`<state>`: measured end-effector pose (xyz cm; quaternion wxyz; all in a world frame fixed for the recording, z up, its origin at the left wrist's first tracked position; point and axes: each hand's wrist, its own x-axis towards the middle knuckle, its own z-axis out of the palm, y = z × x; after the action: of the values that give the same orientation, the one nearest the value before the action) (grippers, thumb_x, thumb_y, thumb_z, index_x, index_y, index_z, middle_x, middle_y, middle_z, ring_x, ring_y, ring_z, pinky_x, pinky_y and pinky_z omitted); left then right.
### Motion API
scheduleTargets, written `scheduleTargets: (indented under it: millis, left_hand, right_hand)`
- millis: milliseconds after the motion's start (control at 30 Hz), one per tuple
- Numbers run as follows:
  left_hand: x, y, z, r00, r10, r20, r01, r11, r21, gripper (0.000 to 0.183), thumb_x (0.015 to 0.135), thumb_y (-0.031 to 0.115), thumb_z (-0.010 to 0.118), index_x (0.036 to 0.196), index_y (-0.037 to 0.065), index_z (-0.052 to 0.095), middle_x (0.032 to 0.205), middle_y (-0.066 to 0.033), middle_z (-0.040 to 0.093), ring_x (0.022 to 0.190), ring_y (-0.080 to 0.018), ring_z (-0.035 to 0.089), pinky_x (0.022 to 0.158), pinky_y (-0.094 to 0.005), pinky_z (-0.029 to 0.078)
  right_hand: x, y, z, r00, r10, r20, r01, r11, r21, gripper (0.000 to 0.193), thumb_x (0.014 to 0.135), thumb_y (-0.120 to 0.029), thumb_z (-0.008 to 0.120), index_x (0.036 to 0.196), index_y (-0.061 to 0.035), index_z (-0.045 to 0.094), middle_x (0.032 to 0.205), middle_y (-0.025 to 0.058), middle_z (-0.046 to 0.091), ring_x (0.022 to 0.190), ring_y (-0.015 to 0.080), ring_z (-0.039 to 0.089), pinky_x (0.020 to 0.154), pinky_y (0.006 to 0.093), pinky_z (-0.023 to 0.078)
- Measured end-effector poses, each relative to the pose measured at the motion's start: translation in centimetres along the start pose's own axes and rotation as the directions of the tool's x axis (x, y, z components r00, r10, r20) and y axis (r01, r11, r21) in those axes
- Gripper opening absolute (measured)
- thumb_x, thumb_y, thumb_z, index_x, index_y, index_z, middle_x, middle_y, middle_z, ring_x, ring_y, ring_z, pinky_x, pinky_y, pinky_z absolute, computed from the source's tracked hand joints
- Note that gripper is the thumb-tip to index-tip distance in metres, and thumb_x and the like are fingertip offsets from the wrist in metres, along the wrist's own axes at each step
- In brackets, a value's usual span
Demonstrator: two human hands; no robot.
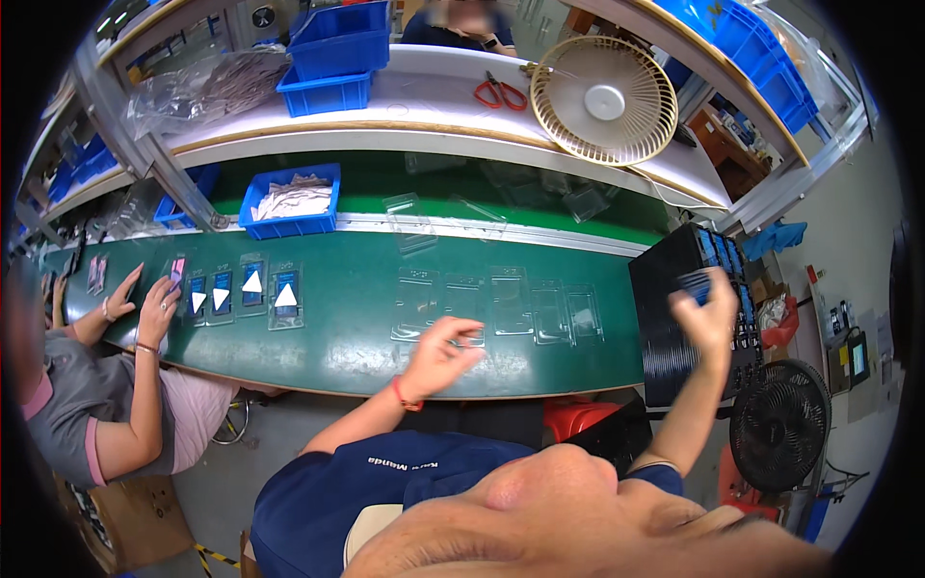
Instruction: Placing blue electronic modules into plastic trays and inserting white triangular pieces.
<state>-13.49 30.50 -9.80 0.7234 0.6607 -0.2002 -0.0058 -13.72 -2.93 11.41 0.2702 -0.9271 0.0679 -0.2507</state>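
Head view: clear tray (464,301) just beyond left hand (438,354)

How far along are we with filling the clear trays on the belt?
Done: four packs with dark inserts lie filled near the co-worker's hands. In hand: the right hand holds dark pieces by the black stack; the left hand touches a clear tray. Left: the row of clear trays looks empty.
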Motion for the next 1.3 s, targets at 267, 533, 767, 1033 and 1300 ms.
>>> scheduleTargets:
  millis: [267, 533, 767, 1033, 1300]
  left_hand:
    - [0.0, -2.4, 3.5, 0.919, -0.147, 0.366, 0.346, 0.743, -0.573, 0.092, 0.075, 0.000, 0.074, 0.148, 0.011, 0.020, 0.136, -0.0038, 0.038, 0.128, -0.0150, 0.035, 0.104, -0.0318, 0.034]
    - [-3.6, -0.6, -2.0, 0.821, -0.511, 0.255, 0.545, 0.567, -0.617, 0.042, 0.087, 0.006, 0.064, 0.127, 0.008, 0.050, 0.112, -0.0043, 0.061, 0.099, -0.0156, 0.062, 0.076, -0.0347, 0.058]
    - [-5.2, -0.1, -6.3, 0.880, -0.476, 0.008, 0.317, 0.574, -0.755, 0.056, 0.086, -0.004, 0.058, 0.137, 0.005, 0.036, 0.120, -0.0129, 0.056, 0.111, -0.0245, 0.057, 0.090, -0.0414, 0.053]
    - [-5.4, -1.2, -6.3, 0.856, -0.510, -0.087, 0.291, 0.614, -0.734, 0.051, 0.084, -0.009, 0.054, 0.130, 0.006, 0.041, 0.120, -0.0095, 0.055, 0.114, -0.0209, 0.055, 0.095, -0.0397, 0.050]
    - [-5.4, -1.4, -6.0, 0.860, -0.499, -0.105, 0.292, 0.650, -0.702, 0.054, 0.086, -0.006, 0.056, 0.135, 0.005, 0.036, 0.127, -0.0109, 0.052, 0.118, -0.0222, 0.053, 0.097, -0.0404, 0.049]
  right_hand:
    - [-10.5, -3.6, 20.6, 0.827, -0.243, 0.507, -0.150, 0.773, 0.616, 0.036, 0.064, -0.016, 0.079, 0.090, -0.0017, 0.059, 0.082, 0.0082, 0.059, 0.076, 0.0205, 0.056, 0.068, 0.0331, 0.046]
    - [-10.4, -4.1, 23.1, 0.496, -0.291, 0.818, -0.605, 0.560, 0.566, 0.028, 0.085, -0.006, 0.066, 0.112, -0.0008, 0.058, 0.094, 0.0009, 0.066, 0.075, 0.0057, 0.056, 0.071, 0.0222, 0.047]
    - [-6.6, -7.7, 26.5, 0.701, -0.138, 0.700, -0.454, 0.670, 0.587, 0.031, 0.083, 0.000, 0.067, 0.112, -0.0043, 0.058, 0.067, -0.0037, 0.055, 0.052, 0.0033, 0.047, 0.045, 0.0182, 0.038]
    - [-7.0, -10.5, 30.2, 0.754, -0.363, 0.547, 0.317, 0.931, 0.180, 0.039, 0.073, -0.026, 0.076, 0.106, -0.0090, 0.064, 0.076, 0.0089, 0.061, 0.071, 0.0280, 0.062, 0.063, 0.0404, 0.048]
    - [-8.2, -10.4, 30.8, 0.682, -0.517, 0.517, 0.623, 0.781, -0.041, 0.037, 0.077, -0.029, 0.070, 0.105, -0.0049, 0.067, 0.083, 0.0086, 0.063, 0.084, 0.0251, 0.061, 0.066, 0.0385, 0.051]
